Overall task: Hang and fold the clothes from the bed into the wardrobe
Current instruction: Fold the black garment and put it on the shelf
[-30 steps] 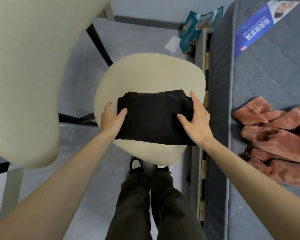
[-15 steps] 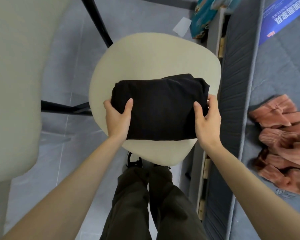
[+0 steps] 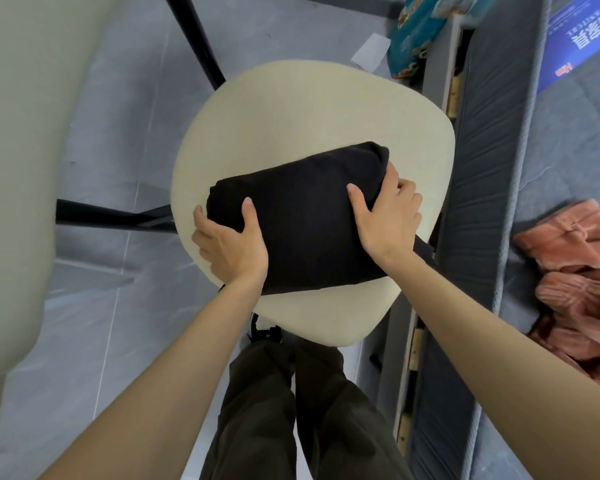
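Observation:
A folded black garment (image 3: 302,216) is held just above the cream seat of a chair (image 3: 298,109). My left hand (image 3: 229,244) grips its left end, thumb on top and fingers underneath. My right hand (image 3: 385,216) grips its right end the same way. The bundle tilts, its right end higher and farther. A crumpled pink garment (image 3: 579,271) lies on the grey mattress (image 3: 555,147) at the right.
The chair's cream backrest (image 3: 18,168) fills the left side, with black legs (image 3: 194,39) over the grey tiled floor. A blue sheet (image 3: 582,32) lies on the mattress. Teal packets (image 3: 420,32) sit by the bed frame. My legs and shoes are below the seat.
Both hands went from resting flat on the black garment to closing around its ends. The bundle has risen off the seat and turned, its right end swinging away from me.

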The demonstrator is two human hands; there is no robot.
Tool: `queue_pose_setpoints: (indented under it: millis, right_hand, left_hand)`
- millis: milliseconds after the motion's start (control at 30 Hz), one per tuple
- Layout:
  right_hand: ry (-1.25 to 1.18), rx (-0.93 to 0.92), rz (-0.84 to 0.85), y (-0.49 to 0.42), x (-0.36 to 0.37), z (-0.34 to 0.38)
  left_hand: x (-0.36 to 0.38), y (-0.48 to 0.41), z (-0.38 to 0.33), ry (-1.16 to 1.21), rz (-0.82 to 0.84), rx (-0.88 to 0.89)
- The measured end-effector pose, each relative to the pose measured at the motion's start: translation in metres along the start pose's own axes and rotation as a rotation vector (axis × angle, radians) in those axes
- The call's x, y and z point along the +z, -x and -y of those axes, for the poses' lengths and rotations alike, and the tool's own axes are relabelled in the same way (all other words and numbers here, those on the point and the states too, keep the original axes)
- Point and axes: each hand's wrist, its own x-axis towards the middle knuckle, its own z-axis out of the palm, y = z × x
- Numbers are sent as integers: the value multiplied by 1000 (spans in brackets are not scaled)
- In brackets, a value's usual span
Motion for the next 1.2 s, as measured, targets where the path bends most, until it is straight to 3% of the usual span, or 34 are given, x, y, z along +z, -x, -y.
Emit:
queue_pose_setpoints:
  millis: [200, 333, 467, 667, 900, 1200]
  right_hand:
    - [72, -31, -42, -6, 16, -8]
    - [58, -76, -9, -7, 11, -8]
    - [-126, -35, 135, 16, -11, -7]
    - [-261, -8, 288, 86, -36, 8]
    - [-252, -152, 427, 151, -57, 46]
    - [-142, -506, 591, 242, -85, 100]
  left_hand:
    - [9, -6, 19, -36, -30, 186]
    - [2, -9, 18, -4, 68, 66]
    - [-27, -2, 28, 89, 218, -76]
    - [-97, 35, 69, 139, 233, -208]
    - [-175, 82, 114, 290, 157, -265]
    - [-265, 157, 171, 512, -125, -394]
